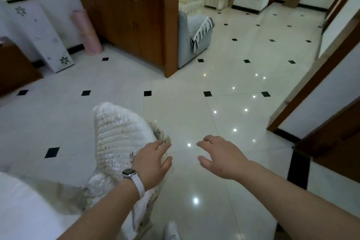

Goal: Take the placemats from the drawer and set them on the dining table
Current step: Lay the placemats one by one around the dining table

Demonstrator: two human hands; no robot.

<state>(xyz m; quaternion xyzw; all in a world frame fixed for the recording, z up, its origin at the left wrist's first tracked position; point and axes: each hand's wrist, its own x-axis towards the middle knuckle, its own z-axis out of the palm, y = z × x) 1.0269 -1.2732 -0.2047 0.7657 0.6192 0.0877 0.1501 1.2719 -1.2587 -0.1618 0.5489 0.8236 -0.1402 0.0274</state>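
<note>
Both hands are empty, fingers spread apart. The left hand (152, 163), with a white watch (129, 173) on its wrist, hovers over a chair (116, 134) wrapped in a quilted white cover, low and left of the middle. I cannot tell if it touches. The right hand (218, 154) floats over bare floor (194, 103). They look held out for balance while walking. No placemats, drawer or dining table can be seen, so the job seems barely begun. The shiny white tiles have small black squares. A brown wooden cabinet (124, 25) stands at the upper left, a grey seat (192, 39) beside it.
</note>
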